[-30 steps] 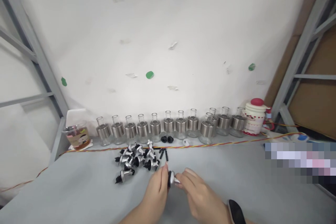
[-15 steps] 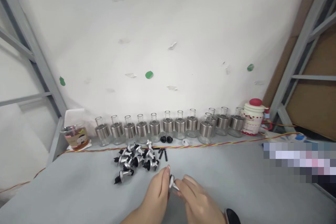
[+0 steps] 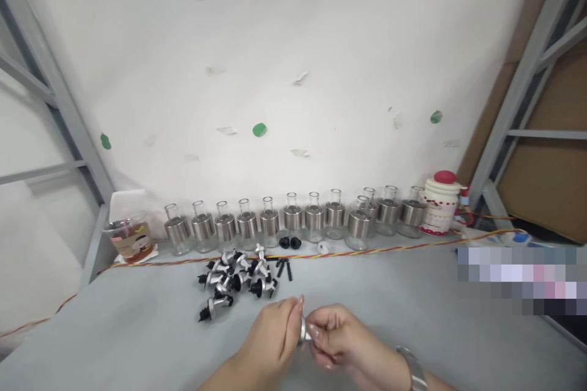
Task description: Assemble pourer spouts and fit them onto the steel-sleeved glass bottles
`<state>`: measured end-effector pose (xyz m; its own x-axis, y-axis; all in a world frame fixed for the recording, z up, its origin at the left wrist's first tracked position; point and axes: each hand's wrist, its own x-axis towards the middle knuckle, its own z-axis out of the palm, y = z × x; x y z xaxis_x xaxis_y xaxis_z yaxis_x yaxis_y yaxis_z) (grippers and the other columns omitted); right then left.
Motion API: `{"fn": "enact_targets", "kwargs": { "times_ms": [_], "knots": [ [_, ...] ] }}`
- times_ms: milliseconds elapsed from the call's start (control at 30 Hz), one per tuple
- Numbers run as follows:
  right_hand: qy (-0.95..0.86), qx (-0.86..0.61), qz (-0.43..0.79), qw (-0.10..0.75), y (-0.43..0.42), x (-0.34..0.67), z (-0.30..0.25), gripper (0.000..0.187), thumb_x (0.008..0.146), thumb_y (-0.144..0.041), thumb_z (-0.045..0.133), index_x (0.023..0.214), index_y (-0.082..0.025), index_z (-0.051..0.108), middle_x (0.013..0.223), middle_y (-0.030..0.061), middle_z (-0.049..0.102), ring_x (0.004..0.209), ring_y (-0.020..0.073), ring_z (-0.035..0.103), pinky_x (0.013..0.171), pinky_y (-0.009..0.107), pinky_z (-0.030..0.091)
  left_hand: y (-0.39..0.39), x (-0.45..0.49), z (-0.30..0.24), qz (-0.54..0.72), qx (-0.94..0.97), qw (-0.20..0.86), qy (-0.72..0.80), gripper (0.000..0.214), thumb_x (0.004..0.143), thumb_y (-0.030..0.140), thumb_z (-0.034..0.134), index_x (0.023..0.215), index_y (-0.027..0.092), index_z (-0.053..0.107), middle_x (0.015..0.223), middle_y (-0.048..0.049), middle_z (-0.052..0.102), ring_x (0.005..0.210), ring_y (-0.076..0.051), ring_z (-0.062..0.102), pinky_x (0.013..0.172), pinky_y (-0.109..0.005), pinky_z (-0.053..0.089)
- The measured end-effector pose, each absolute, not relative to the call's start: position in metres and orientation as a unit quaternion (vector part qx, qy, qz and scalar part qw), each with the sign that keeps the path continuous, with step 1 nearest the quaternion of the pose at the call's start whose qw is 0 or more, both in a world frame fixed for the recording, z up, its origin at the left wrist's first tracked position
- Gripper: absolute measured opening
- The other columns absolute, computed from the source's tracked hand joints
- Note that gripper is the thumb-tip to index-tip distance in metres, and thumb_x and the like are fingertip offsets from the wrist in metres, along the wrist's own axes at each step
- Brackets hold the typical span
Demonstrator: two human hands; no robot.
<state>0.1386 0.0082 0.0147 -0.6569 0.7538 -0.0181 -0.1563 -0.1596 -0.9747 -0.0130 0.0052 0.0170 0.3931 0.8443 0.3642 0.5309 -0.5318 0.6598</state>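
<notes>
A silver pour spout [image 3: 303,331] is held between my two hands, low in the middle of the head view. My left hand [image 3: 277,331] wraps round its base end, which the fingers hide. With thumb and fingertips, my right hand [image 3: 331,336] pinches the spout end from the right. Left of my hands lies a pile of similar silver pour spouts [image 3: 241,261] with black ribbed stoppers. One pour spout [image 3: 215,306] lies a little apart at the front of the pile.
Several glass bottles [image 3: 269,220] with steel bands stand in a row along the wall. Two black caps [image 3: 296,243], a white ring [image 3: 323,248] and small black sticks [image 3: 288,270] lie before them. A twisted wire [image 3: 394,250] crosses the table. A drink cup [image 3: 132,241] and a decorated jar [image 3: 439,208] flank the row.
My right hand has turned, so its thumb and fingertips now pinch the spout's end. My left hand has tilted slightly and still grips the base. The pile and bottles stay as they were.
</notes>
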Motion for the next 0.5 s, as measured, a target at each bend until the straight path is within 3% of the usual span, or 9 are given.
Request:
{"fn": "enact_targets", "kwargs": {
  "times_ms": [67, 133, 200, 300, 400, 500],
  "knots": [
    [-0.535, -0.257, 0.745, 0.305, 0.009, 0.137, 0.017, 0.035, 0.072, -0.048, 0.052, 0.058, -0.018, 0.039, 0.042, -0.0069, 0.039, 0.035, 0.004, 0.023, 0.041, 0.02, 0.024, 0.007, -0.009, 0.023, 0.389, 0.768, 0.243, 0.446, 0.037, 0.086, 0.04, 0.022, 0.064, 0.02, 0.044, 0.057, 0.0004, 0.046, 0.054, -0.014, 0.043, 0.057, -0.025, 0.034],
    [-0.586, -0.293, 0.689, 0.309, 0.009, 0.137, 0.022, 0.035, 0.08, -0.05, 0.039, 0.066, -0.018, 0.043, 0.045, -0.0048, 0.043, 0.036, 0.0063, 0.029, 0.043, 0.021, 0.028, 0.009, -0.004, 0.026, 0.432, 0.686, 0.314, 0.494, 0.04, 0.085, 0.044, 0.023, 0.058, 0.02, 0.041, 0.052, 0.0019, 0.044, 0.051, -0.012, 0.044, 0.053, -0.024, 0.036],
    [-0.695, -0.355, 0.531, 0.331, 0.007, 0.139, 0.027, 0.036, 0.086, -0.046, 0.028, 0.075, -0.017, 0.047, 0.056, -0.0004, 0.05, 0.048, 0.0107, 0.043, 0.049, 0.023, 0.034, 0.012, 0.002, 0.025, 0.437, 0.634, 0.368, 0.522, 0.046, 0.084, 0.048, 0.018, 0.052, 0.021, 0.037, 0.041, 0.0049, 0.037, 0.038, -0.011, 0.039, 0.04, -0.022, 0.032],
    [-0.847, -0.377, 0.203, 0.315, 0.007, 0.144, 0.029, 0.023, 0.087, -0.034, 0.034, 0.084, -0.018, 0.051, 0.078, 0.0045, 0.055, 0.073, 0.0177, 0.048, 0.066, 0.03, 0.036, 0.017, 0.006, 0.019, 0.419, 0.524, 0.486, 0.56, 0.049, 0.08, 0.055, 0.024, 0.047, 0.021, 0.037, 0.03, 0.0074, 0.032, 0.026, -0.009, 0.032, 0.028, -0.019, 0.023],
    [-0.906, -0.339, -0.021, 0.253, 0.008, 0.147, 0.026, 0.016, 0.086, -0.023, 0.037, 0.085, -0.017, 0.051, 0.077, 0.0052, 0.054, 0.069, 0.0198, 0.045, 0.062, 0.032, 0.034, 0.019, 0.006, 0.014, 0.382, 0.477, 0.557, 0.562, 0.05, 0.077, 0.055, 0.029, 0.043, 0.02, 0.038, 0.024, 0.0068, 0.033, 0.021, -0.009, 0.032, 0.024, -0.018, 0.021],
    [-0.909, -0.3, -0.114, 0.265, 0.007, 0.146, 0.019, 0.025, 0.086, -0.013, 0.027, 0.081, -0.015, 0.052, 0.069, 0.0049, 0.051, 0.061, 0.0184, 0.042, 0.057, 0.031, 0.032, 0.014, 0.008, 0.014, 0.395, 0.459, 0.586, 0.539, 0.052, 0.075, 0.058, 0.029, 0.042, 0.02, 0.039, 0.024, 0.0071, 0.033, 0.019, -0.008, 0.03, 0.022, -0.018, 0.022]
  ]
}}
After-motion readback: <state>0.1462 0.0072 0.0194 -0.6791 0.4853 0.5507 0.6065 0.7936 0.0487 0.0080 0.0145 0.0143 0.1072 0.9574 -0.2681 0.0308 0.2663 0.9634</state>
